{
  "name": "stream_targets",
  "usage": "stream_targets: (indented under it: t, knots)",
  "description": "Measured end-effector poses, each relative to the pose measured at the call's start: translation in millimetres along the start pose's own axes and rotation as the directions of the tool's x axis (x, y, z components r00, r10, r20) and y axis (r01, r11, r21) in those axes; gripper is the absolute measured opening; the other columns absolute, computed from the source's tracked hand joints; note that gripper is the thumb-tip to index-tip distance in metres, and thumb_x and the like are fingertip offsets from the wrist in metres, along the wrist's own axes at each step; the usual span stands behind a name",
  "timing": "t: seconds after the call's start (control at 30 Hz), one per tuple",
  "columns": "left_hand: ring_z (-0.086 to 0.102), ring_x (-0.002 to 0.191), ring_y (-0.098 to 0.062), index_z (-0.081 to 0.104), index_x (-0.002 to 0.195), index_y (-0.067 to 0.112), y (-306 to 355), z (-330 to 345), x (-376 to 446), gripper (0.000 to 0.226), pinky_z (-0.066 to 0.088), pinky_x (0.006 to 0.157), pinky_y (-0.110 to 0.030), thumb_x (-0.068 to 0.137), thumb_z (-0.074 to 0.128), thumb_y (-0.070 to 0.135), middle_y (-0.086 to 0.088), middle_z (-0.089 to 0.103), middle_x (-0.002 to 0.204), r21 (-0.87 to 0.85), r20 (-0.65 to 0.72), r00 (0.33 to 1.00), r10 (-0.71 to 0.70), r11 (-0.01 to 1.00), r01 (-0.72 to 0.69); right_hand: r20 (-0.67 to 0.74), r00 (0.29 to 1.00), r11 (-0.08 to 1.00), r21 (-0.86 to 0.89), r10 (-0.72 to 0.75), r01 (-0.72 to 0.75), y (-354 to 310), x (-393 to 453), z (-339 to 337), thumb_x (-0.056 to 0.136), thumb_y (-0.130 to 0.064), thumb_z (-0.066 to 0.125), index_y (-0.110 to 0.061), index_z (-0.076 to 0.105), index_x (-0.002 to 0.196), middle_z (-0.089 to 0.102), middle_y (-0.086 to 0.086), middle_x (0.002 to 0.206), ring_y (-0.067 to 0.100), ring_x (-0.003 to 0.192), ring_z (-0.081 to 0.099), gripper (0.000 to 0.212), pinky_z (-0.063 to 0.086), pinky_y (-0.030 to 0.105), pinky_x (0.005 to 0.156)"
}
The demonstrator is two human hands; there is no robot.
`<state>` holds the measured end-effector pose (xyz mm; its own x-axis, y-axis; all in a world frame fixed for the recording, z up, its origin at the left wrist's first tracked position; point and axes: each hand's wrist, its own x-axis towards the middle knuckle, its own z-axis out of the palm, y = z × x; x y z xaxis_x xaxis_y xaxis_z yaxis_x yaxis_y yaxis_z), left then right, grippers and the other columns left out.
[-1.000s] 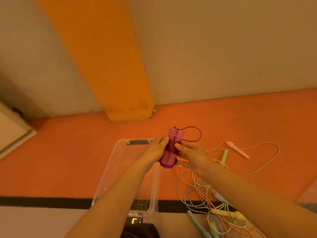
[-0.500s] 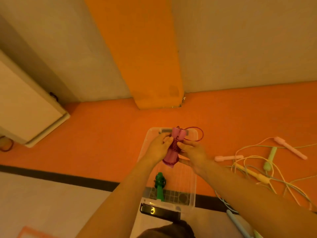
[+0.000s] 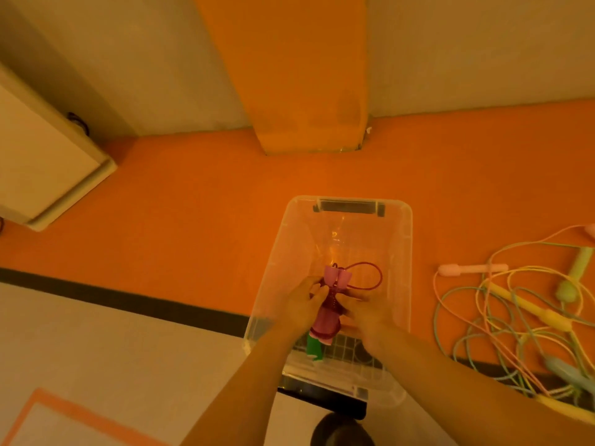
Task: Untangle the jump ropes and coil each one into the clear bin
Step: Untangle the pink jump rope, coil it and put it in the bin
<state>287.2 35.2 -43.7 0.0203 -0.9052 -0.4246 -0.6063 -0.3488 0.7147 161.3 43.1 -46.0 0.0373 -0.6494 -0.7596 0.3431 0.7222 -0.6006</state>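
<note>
Both of my hands hold a purple jump rope (image 3: pixel 331 300), its two pink-purple handles side by side with the cord wound round them and one loop sticking out to the right. My left hand (image 3: pixel 302 305) grips it from the left, my right hand (image 3: pixel 365 312) from the right. The bundle is low inside the clear bin (image 3: pixel 407 252), which stands on the orange floor. A green rope bundle (image 3: pixel 314 347) lies in the bin's near end, partly hidden by the purple one. A tangle of pink, yellow, green and blue jump ropes (image 3: pixel 515 320) lies on the floor right of the bin.
An orange pillar (image 3: pixel 299 75) meets the floor behind the bin. A pale cabinet (image 3: pixel 42 156) stands at the left. A black line (image 3: pixel 128 299) crosses the floor between the orange and pale areas. A dark object (image 3: pixel 341 431) sits at the bottom edge.
Both hands have lowered the purple rope bundle from above the bin's rim down into the bin. The view has shifted, so the bin now sits at centre.
</note>
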Motion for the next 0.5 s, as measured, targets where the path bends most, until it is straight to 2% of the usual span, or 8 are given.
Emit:
stream_targets:
  t: [0.13, 0.23, 0.3, 0.4, 0.5]
  knots:
    - [0.050, 0.114, -0.015, 0.047, 0.136, 0.012, -23.3, 17.5, 10.7, 0.038, 0.036, 0.088, -0.019, 0.101, 0.046, 0.025, -0.006, 0.054, 0.131, 0.051, 0.043, 0.999, -0.032, 0.998, 0.030, -0.065, 0.998, 0.999, -0.025, 0.022, -0.023, 22.5, 22.8, -5.9, 0.088, -0.004, 0.064, -0.004, 0.063, 0.111, 0.065, 0.014, 0.100, 0.018, 0.072, 0.058, 0.023, 0.045, 0.028, 0.057]
    - [0.050, 0.120, -0.020, 0.046, 0.137, 0.014, -35.7, 29.1, 19.2, 0.038, 0.037, 0.092, -0.022, 0.101, 0.045, 0.028, -0.005, 0.053, 0.132, 0.090, 0.093, 0.995, -0.047, 0.995, 0.039, -0.085, 0.996, 1.000, -0.010, 0.025, -0.026, 33.5, 36.1, -10.8, 0.090, -0.002, 0.059, -0.003, 0.062, 0.113, 0.061, 0.012, 0.100, 0.016, 0.069, 0.055, 0.023, 0.044, 0.027, 0.057]
    - [0.051, 0.120, -0.023, 0.046, 0.137, 0.016, -42.9, 35.6, 24.2, 0.039, 0.040, 0.096, -0.029, 0.100, 0.045, 0.031, -0.006, 0.054, 0.132, 0.136, 0.119, 0.992, -0.047, 0.990, 0.031, -0.115, 0.993, 1.000, -0.005, 0.030, -0.031, 42.0, 47.2, -12.3, 0.090, 0.000, 0.059, -0.001, 0.062, 0.114, 0.062, 0.015, 0.104, 0.025, 0.080, 0.060, 0.024, 0.050, 0.033, 0.066]
    - [0.051, 0.120, -0.025, 0.044, 0.138, 0.015, -50.5, 42.5, 29.5, 0.043, 0.040, 0.097, -0.034, 0.099, 0.047, 0.033, -0.007, 0.053, 0.134, 0.221, 0.145, 0.987, -0.074, 0.974, 0.040, -0.173, 0.984, 0.998, -0.035, 0.038, -0.045, 60.6, 68.4, -9.3, 0.087, 0.002, 0.062, -0.002, 0.065, 0.112, 0.064, 0.022, 0.115, 0.037, 0.103, 0.061, 0.025, 0.050, 0.052, 0.090]
    - [0.050, 0.122, -0.026, 0.041, 0.140, 0.015, -60.0, 47.9, 31.0, 0.046, 0.041, 0.097, -0.034, 0.099, 0.048, 0.034, -0.008, 0.052, 0.136, 0.266, 0.164, 0.981, -0.103, 0.962, 0.056, -0.200, 0.975, 0.994, -0.048, 0.091, -0.103, 78.1, 87.0, -8.2, 0.086, 0.000, 0.063, -0.006, 0.067, 0.107, 0.065, 0.022, 0.114, 0.035, 0.102, 0.061, 0.022, 0.051, 0.051, 0.090]
